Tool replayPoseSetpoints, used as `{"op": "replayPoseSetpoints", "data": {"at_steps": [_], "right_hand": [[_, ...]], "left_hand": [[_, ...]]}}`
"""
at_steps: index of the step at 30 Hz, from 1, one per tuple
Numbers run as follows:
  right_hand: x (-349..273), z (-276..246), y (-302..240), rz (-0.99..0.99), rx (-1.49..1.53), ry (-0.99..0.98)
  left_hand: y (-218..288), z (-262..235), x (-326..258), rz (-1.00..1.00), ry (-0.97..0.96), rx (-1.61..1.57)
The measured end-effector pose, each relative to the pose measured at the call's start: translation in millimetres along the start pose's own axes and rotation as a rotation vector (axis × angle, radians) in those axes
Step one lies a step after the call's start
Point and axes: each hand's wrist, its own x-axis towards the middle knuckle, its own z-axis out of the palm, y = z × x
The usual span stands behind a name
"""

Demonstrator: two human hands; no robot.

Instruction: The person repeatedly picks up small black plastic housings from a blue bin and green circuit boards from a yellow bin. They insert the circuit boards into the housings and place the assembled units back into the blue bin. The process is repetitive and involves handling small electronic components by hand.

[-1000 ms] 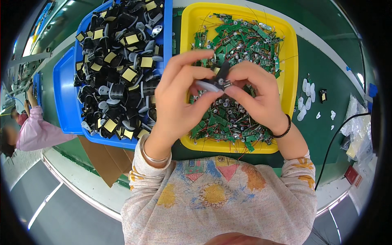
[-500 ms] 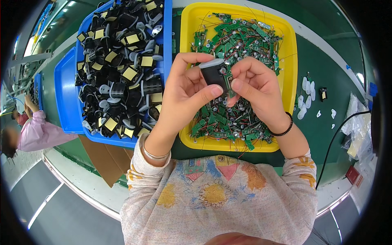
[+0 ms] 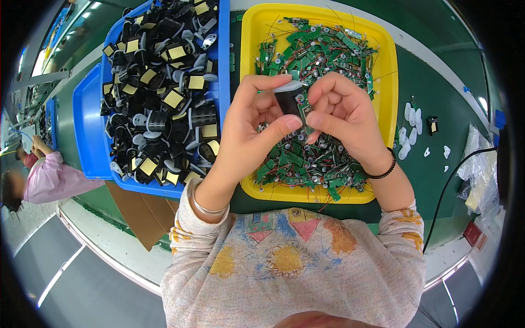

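Above the yellow tray, my left hand is closed round a black plastic housing with a grey cap at its upper end. Its thumb presses near the lower end and its index finger rests by the cap. A narrow green circuit board lies along the housing's right side. My right hand pinches that board, thumb at its lower part, fingers curled behind. Whether the board sits inside the housing or only against it, I cannot tell. Loose green boards with thin wires fill the yellow tray.
On the left, a blue tray is heaped with black housings bearing yellowish pads. White oval pieces and a small black part lie to the right, near a black cable and plastic bags. Another person works far left.
Both hands have shifted slightly right with the housing, which has turned a little. More of the circuit board's face shows now along its side.
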Motion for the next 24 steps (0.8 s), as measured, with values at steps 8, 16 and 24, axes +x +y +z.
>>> {"op": "replayPoseSetpoints", "data": {"at_steps": [8,16,24], "right_hand": [[1.9,-4.1,-3.2,0.148,0.039,-0.038],[-5.3,12.4,2.8,-0.386,-0.802,0.105],[-5.0,11.5,2.5,-0.409,-0.816,0.076]], "left_hand": [[-4.9,-3.1,0.3,0.129,-0.021,0.318],[-4.4,-2.2,5.0,0.248,-0.004,0.252],[-1.6,-2.9,3.0,0.269,0.092,0.342]]}}
